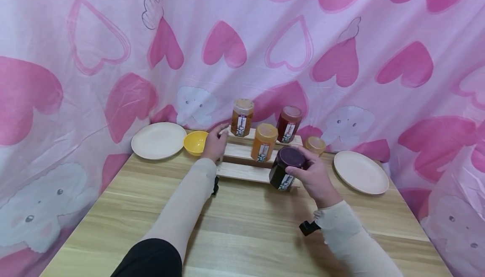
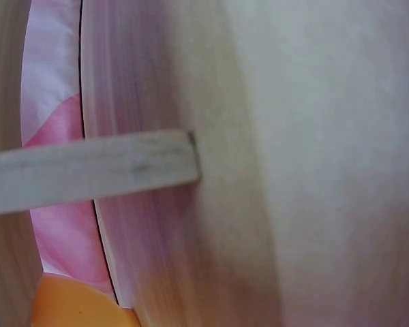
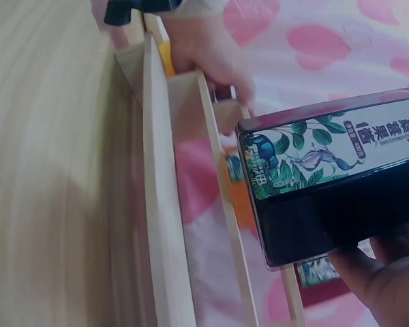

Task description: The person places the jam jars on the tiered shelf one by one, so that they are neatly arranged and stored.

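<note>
My right hand [image 1: 313,178] grips a dark jar [image 1: 279,169] with a dark lid, held tilted at the right end of the front step of a wooden step rack [image 1: 242,172]. In the right wrist view, the printed label of this jar [image 3: 347,146] shows, and its base is raised off the steps. My left hand [image 1: 215,144] holds the rack's upper left end. An amber jar [image 1: 241,119] and a red jar [image 1: 289,124] stand on the top step. A honey-yellow jar [image 1: 263,143] stands on the middle step.
Left of the rack are a yellow bowl [image 1: 195,143] and a pale plate [image 1: 158,141]. Another pale plate [image 1: 361,172] lies to the right. Behind the rack's right end stands a yellowish jar [image 1: 315,144], partly hidden. A pink heart-print curtain [image 1: 223,45] hangs behind the wooden table [image 1: 242,235].
</note>
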The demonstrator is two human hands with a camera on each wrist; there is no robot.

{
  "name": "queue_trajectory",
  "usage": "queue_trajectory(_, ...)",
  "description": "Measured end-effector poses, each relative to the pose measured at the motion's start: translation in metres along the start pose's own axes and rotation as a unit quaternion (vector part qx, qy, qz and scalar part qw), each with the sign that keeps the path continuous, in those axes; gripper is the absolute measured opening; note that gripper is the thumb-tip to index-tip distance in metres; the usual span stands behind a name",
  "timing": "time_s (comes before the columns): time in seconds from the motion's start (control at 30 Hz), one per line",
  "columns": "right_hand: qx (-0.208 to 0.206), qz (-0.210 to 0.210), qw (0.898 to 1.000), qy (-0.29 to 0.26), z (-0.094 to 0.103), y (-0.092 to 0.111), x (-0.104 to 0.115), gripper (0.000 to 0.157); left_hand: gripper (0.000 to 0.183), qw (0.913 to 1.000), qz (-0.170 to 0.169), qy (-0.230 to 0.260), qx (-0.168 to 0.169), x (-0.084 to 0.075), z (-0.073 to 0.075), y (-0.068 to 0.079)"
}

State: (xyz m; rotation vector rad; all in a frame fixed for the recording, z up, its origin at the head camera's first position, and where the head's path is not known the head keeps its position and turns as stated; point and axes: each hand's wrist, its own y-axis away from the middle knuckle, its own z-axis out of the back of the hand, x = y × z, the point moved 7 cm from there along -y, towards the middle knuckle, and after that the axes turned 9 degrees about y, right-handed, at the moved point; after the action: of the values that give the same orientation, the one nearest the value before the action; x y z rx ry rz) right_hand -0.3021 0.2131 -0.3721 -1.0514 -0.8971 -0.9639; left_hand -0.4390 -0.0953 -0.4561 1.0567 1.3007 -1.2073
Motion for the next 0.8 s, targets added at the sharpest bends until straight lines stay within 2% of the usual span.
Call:
queue_trajectory(0.33,0.024,-0.018,0.999,-0.015,-0.037,-0.004,0.0,0.071,0.042,1.0,0.003,0.006,0.0,0.001,-0.001,-0.002)
queue_trajectory(0.57,0.039,-0.009,0.999,-0.02,-0.061,-0.01,0.0,0.069,0.044,0.9999,0.007,0.009,-0.001,0.0,-0.001,-0.001)
queue_trajectory(0.8,0.027,-0.03,0.999,-0.009,-0.081,-0.017,-0.002,0.073,0.043,0.9999,0.008,0.008,0.002,-0.002,-0.002,0.001)
